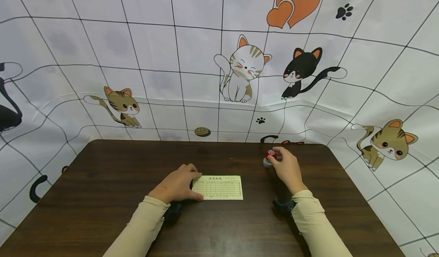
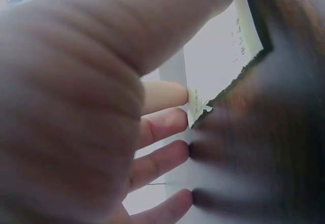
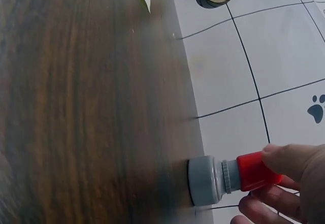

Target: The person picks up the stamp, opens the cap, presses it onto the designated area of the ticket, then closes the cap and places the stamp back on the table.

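Note:
A pale yellow printed slip (image 1: pixel 219 188) with a ruled grid lies flat on the table. My left hand (image 1: pixel 180 184) rests at its left end, thumb on the near corner and index finger by the far corner. Its fingers are spread and fairly straight in the left wrist view, where the slip's end looks jagged. Farther right, my right hand (image 1: pixel 288 167) pinches the red top of a small stamp (image 1: pixel 269 156) between thumb and fingers. In the right wrist view the grey round base of the stamp (image 3: pixel 203 181) is upright on the table.
The dark wooden table (image 1: pixel 137 158) ends at the back against a white sheet (image 1: pixel 199 89) printed with gridlines and cartoon cats. Dark bands (image 1: pixel 284 204) circle both wrists below the light sleeves.

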Demonstrator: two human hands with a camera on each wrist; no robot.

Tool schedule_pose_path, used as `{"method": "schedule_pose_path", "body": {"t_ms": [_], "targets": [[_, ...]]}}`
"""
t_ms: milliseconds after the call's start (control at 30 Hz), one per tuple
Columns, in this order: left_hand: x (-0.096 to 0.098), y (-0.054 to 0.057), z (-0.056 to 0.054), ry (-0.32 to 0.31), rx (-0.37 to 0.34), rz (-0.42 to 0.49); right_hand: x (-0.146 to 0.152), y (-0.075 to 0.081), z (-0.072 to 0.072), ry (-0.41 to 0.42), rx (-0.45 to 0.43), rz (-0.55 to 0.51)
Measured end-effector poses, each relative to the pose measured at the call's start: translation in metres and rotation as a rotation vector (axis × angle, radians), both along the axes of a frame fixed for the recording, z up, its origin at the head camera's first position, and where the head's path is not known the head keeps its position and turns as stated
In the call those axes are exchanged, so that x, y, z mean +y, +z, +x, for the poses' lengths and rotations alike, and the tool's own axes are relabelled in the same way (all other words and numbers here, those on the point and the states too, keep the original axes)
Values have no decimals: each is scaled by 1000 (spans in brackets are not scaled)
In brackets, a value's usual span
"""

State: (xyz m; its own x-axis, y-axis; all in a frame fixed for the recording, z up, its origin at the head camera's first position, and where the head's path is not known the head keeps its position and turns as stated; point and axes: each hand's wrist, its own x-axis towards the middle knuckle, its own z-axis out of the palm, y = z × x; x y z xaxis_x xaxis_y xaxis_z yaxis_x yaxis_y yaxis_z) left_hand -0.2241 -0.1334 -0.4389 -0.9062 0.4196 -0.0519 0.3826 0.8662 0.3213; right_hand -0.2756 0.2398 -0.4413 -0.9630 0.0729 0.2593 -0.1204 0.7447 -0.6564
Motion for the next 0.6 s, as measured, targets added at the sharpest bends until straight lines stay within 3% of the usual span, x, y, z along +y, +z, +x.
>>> {"method": "schedule_pose_path", "body": {"t_ms": [200,600], "targets": [[4,0,-4,-10,7,-9,-4,-1,2,-11,66,-4],[14,1,-6,-6,15,11,-5,-6,8,-15,57,-20]]}}
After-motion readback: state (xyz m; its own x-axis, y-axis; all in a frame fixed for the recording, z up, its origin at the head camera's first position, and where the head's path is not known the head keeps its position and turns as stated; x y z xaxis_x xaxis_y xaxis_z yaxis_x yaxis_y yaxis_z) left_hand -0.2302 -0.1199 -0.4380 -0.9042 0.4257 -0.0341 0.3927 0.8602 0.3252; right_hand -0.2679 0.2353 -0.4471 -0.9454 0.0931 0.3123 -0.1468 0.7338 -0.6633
